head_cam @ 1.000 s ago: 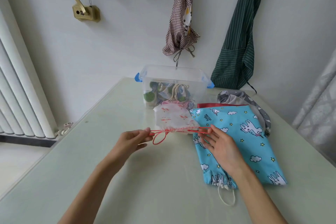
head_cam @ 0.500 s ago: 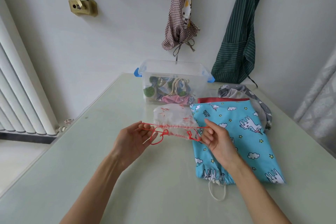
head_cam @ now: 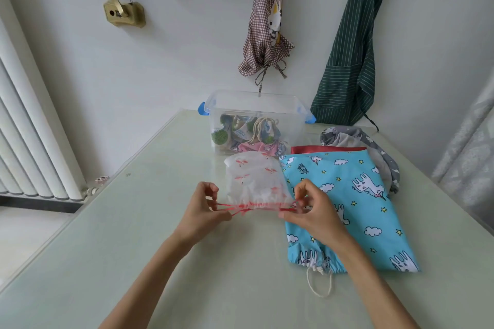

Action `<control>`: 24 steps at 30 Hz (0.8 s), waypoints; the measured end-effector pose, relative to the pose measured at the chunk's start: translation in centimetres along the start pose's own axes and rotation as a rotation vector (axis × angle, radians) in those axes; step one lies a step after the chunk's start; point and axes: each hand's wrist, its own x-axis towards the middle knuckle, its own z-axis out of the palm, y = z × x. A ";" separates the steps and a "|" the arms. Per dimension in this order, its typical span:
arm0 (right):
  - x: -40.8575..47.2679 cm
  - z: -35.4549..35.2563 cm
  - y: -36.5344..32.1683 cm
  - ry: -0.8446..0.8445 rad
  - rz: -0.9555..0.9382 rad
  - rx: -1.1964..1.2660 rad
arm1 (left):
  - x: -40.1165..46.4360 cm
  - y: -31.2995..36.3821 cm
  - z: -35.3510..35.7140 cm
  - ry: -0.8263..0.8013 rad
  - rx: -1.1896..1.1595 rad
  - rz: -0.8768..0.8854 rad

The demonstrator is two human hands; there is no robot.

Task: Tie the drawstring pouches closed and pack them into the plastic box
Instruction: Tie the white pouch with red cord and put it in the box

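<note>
A small white pouch (head_cam: 254, 179) with pink flamingo prints lies flat on the table, its gathered mouth facing me. A red drawstring (head_cam: 240, 208) runs along that mouth. My left hand (head_cam: 203, 211) pinches the string at the pouch's left end, and my right hand (head_cam: 312, 208) pinches it at the right end. A large blue unicorn-print pouch (head_cam: 355, 195) lies to the right, partly under my right hand, with a white cord at its near end. The clear plastic box (head_cam: 254, 104) with blue latches stands behind, holding several tied pouches.
A grey patterned pouch (head_cam: 355, 139) and a red one (head_cam: 326, 149) lie behind the blue pouch. Aprons hang on the wall beyond the box. A white radiator (head_cam: 29, 128) stands at the left. The pale green table (head_cam: 133, 235) has edges left and right.
Both hands have shifted along the red drawstring and now pinch it at the two ends of the pouch's mouth. The loose red loop at the left has been drawn tighter.
</note>
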 end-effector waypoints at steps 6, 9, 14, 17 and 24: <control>0.1 0.6 0.7 0.161 -0.079 -0.211 | 0.1 -0.7 -0.8 0.009 0.161 0.109; 0.0 0.1 1.0 0.224 -0.036 -0.227 | 0.2 -0.6 -1.7 -0.001 0.078 0.089; 0.0 0.1 0.8 0.257 -0.064 -0.212 | 0.1 0.7 -1.4 0.115 0.029 -0.033; -0.1 0.4 0.2 0.209 -0.053 -0.132 | -0.2 1.2 -0.9 0.035 0.075 -0.107; 0.4 -2.9 1.5 0.209 0.183 0.284 | 0.6 1.8 -3.9 0.350 -0.530 -0.275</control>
